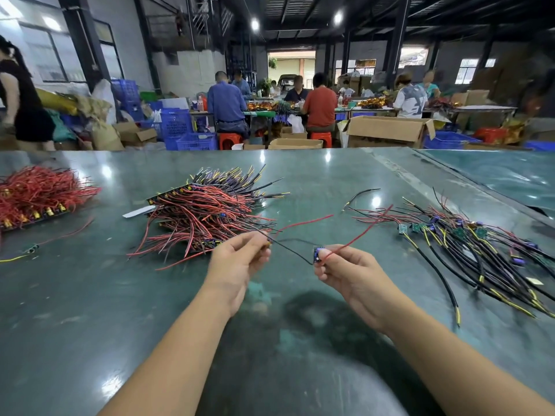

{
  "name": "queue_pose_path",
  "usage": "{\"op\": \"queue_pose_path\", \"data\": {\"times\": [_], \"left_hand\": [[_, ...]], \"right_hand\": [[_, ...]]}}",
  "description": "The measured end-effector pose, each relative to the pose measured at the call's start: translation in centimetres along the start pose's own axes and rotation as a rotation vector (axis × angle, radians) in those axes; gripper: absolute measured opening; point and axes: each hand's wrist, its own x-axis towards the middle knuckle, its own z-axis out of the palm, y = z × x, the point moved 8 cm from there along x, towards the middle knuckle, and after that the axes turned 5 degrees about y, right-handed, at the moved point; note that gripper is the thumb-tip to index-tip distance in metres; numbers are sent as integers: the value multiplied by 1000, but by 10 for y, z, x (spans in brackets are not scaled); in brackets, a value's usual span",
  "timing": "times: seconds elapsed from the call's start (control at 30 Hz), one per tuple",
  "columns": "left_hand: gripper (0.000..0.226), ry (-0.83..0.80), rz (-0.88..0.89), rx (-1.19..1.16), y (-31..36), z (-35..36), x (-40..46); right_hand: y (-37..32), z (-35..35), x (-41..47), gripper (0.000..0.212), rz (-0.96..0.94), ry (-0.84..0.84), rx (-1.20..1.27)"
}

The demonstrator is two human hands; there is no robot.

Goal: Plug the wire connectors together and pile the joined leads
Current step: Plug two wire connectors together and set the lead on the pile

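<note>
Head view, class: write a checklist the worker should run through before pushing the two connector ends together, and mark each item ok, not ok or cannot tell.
1. Left hand pinches a small yellow-tipped connector end: ok.
2. Right hand holds the small blue connector block with its red lead: ok.
3. The two ends are already mated: not ok, a gap shows between them.
4. Pins aligned: cannot tell, too small.
5. Thin black wire between the hands is free of tangles: ok.
6. Pile of black and yellow joined leads on the green tabletop lies beside the right hand: ok.
</note>
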Motion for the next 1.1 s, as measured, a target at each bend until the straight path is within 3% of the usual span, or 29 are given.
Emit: {"op": "queue_pose_path", "data": {"times": [0.07, 0.17, 0.27, 0.33, 0.5, 0.57, 0.73, 0.87, 1.1], "left_hand": [[8, 208, 130, 72, 8, -22, 9], [12, 396, 323, 412, 21, -42, 10], [17, 434, 563, 680, 42, -35, -3], [20, 333, 633, 627, 49, -19, -12], [12, -253, 282, 409, 14, 33, -26], [25, -418, 172, 398, -2, 43, -34], [24, -430, 143, 362, -6, 43, -34], [13, -410, 115, 372, -8, 43, -33], [15, -407, 82, 435, -13, 41, -31]], "right_hand": [[-2, -6, 0, 14, 27, -3, 10], [1, -9, 1, 15, 91, 9, 43], [3, -7, 0, 15, 134, -2, 47], [4, -4, -2, 19, 155, -21, 4], [8, 10, -11, 19, 185, -114, -43], [9, 12, -12, 18, 153, -123, -112], [7, 9, -9, 58, 106, -55, -159], [12, 10, -11, 23, 159, -110, -175], [19, 10, -18, 10, 281, -146, -377]]}}
